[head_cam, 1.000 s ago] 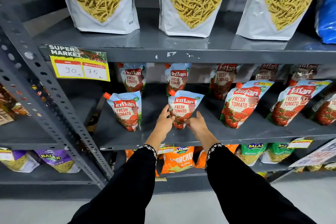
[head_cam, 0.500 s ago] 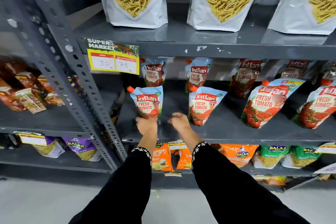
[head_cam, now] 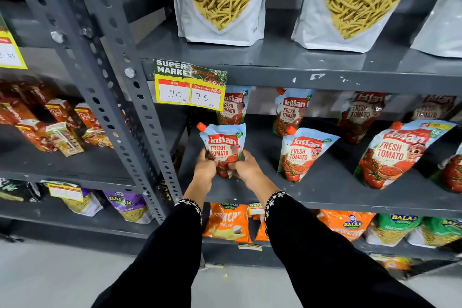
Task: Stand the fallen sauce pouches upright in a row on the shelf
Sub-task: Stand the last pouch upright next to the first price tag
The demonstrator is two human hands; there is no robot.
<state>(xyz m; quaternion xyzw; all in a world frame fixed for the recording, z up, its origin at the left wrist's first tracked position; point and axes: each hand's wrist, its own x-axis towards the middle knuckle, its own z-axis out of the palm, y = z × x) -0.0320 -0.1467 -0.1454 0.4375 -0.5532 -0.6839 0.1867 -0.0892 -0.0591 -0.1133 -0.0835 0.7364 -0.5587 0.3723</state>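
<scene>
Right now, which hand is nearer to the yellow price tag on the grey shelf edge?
Left. The left hand grips the held pouch below the tag; the right hand grips its far side.

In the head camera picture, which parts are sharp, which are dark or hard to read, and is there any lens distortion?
Head view: the held pouch between the left hand and right hand is sharp and its print readable. The back-row pouches sit in shadow under the upper shelf, with dim labels. The juice cartons at the left are soft. The wide lens makes the shelf upright lean strongly.
</scene>
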